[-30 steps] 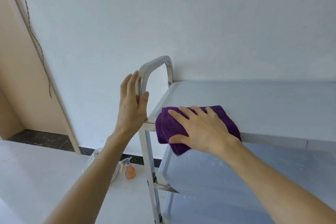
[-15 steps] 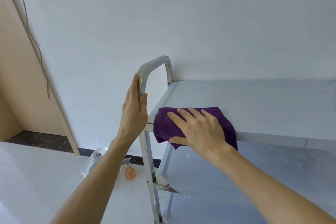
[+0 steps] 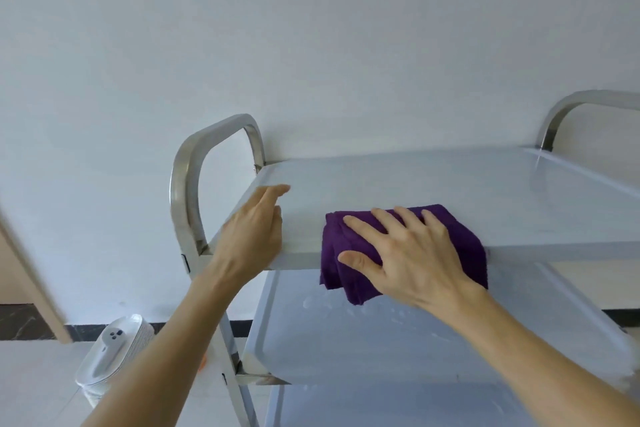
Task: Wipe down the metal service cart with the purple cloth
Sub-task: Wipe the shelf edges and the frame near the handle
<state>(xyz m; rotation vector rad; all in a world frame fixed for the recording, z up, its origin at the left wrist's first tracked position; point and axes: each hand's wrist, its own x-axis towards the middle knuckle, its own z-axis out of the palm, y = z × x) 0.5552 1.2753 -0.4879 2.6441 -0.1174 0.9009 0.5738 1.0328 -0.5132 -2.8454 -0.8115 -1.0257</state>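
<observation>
Head view: right hand [image 3: 408, 255] spread flat on the cloth [image 3: 401, 250], pressing it over the front edge of the top shelf [image 3: 450, 180] of the cart [image 3: 346, 340], part of the cloth hanging below that edge. Shifted rightward from half a second ago, when cloth and hand sat at the front left corner, so that corner now reads as wiped, with the rest of the front edge to the right likely next. Left hand [image 3: 254, 229] off the left handle [image 3: 183, 177] it held a moment back, now resting on the shelf's front left corner, fingers loose and mostly straight, gripping nothing (probably steadying the cart). Middle shelf [image 3: 381, 340] beaded with water drops, not yet dried. No containers on either shelf; below, left of the cart, a white appliance [image 3: 110, 350] on the floor, contents not visible.
</observation>
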